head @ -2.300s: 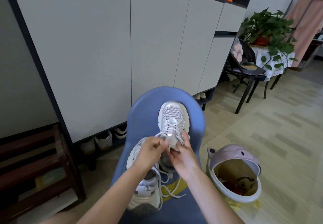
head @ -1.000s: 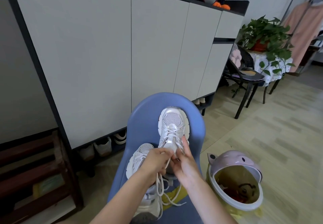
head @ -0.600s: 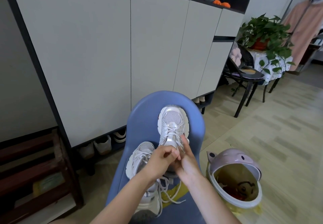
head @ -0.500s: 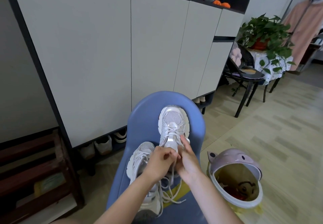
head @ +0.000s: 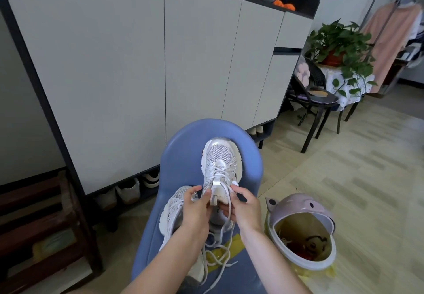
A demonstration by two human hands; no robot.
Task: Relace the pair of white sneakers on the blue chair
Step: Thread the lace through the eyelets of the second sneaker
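Two white sneakers lie on the blue chair [head: 181, 156]. The right sneaker [head: 219, 158] stands toe-up against the chair back. My left hand [head: 195, 206] grips its tongue and collar on the left side. My right hand [head: 243, 206] pinches the white lace [head: 226, 190] at the sneaker's right side, and the lace ends trail down over the seat. The left sneaker [head: 172, 211] lies lower on the seat, partly hidden under my left arm.
A pink bin [head: 302, 231] with a raised lid stands on the floor right of the chair. A white cabinet [head: 137, 64] with shoes beneath it rises behind. A dark wooden rack [head: 34, 225] is at left. A black chair [head: 314, 96] and a potted plant [head: 339, 43] stand at far right.
My hands have parted a little on the right sneaker: the left now holds the tongue side, the right has drawn the lace out to the right.
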